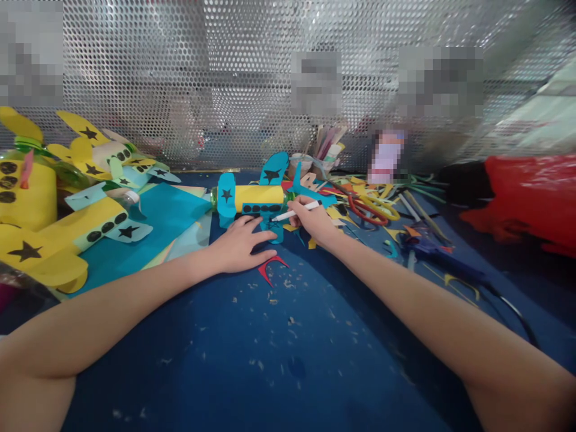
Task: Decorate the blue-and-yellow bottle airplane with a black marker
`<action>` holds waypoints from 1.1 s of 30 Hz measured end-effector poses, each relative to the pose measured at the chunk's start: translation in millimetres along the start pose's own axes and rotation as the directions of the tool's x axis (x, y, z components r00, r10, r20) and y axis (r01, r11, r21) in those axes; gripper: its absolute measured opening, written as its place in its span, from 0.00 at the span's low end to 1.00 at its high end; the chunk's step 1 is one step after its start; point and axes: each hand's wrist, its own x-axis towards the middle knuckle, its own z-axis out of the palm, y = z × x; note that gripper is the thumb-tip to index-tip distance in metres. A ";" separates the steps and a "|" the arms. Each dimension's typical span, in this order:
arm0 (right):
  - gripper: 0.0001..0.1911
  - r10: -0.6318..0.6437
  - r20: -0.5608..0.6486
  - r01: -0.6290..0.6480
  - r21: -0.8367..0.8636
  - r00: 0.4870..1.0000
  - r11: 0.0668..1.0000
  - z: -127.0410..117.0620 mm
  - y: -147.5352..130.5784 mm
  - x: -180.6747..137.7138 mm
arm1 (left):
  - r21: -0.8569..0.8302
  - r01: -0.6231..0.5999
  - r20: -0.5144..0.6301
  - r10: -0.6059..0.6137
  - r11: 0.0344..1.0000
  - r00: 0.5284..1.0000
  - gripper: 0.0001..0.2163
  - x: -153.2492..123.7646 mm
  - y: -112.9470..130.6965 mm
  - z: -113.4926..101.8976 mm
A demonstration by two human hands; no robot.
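A bottle airplane (258,195) wrapped in yellow paper, with blue paper wings and tail pieces, lies on the blue table in front of me. Black stars mark its wing and tail, and a blue strip with black round windows runs along its side. My right hand (310,221) grips a white marker (299,210), its tip at a dark star outline on the near blue wing (275,233). Fingers spread, my left hand (243,245) rests flat at that wing's left edge. A red paper scrap (272,264) lies by its thumb.
More bottle airplanes (85,225) crowd the left, by blue paper sheets (166,210). Right of the work are paper scraps, red-handled scissors (366,210), a blue glue gun (445,259) with a cord, and a red plastic bag (531,198). Cups of sticks (326,150) stand behind.
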 end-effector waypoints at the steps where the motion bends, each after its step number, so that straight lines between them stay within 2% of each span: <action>1: 0.15 0.000 -0.002 0.000 0.000 1.000 1.000 0.3 -0.2 -0.1 | 0.002 0.000 0.003 0.000 1.000 1.000 0.23 0.0 0.1 -0.1; 33: 0.15 -0.025 -0.015 0.025 -0.028 1.000 0.999 -1.8 3.1 0.8 | -0.025 -0.004 -0.013 0.004 1.000 1.000 0.22 -0.9 -0.9 0.4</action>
